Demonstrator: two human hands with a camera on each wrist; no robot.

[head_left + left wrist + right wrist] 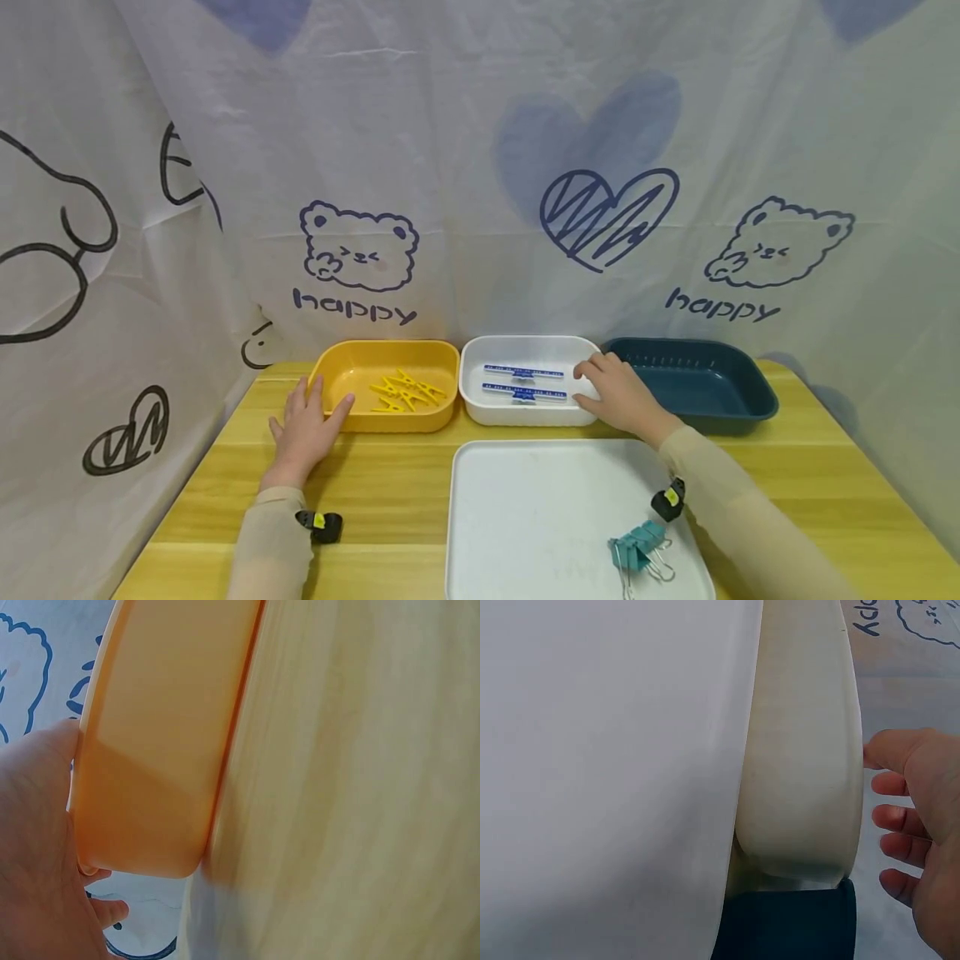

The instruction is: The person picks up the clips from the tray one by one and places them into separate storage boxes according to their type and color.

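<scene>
At the left end of the yellow basin [420,423], my left hand [303,429] rests on the rim with fingers spread and thumb over the front edge. Several yellow clothespins [405,390] lie in that basin. My right hand [618,392] is over the right end of the white basin [517,416], fingers loosely bent and nothing between them. Two long blue clips [523,392] with white markings lie inside, left of its fingertips. In the right wrist view the thumb is right at the white basin's rim, and the other fingers hang loosely curled.
A dark blue basin [705,387] stands to the right, partly behind my right forearm. In front is a white tray [525,508] with several teal binder clips [637,546] near its right side. A printed curtain [480,167] hangs behind the wooden table [375,508].
</scene>
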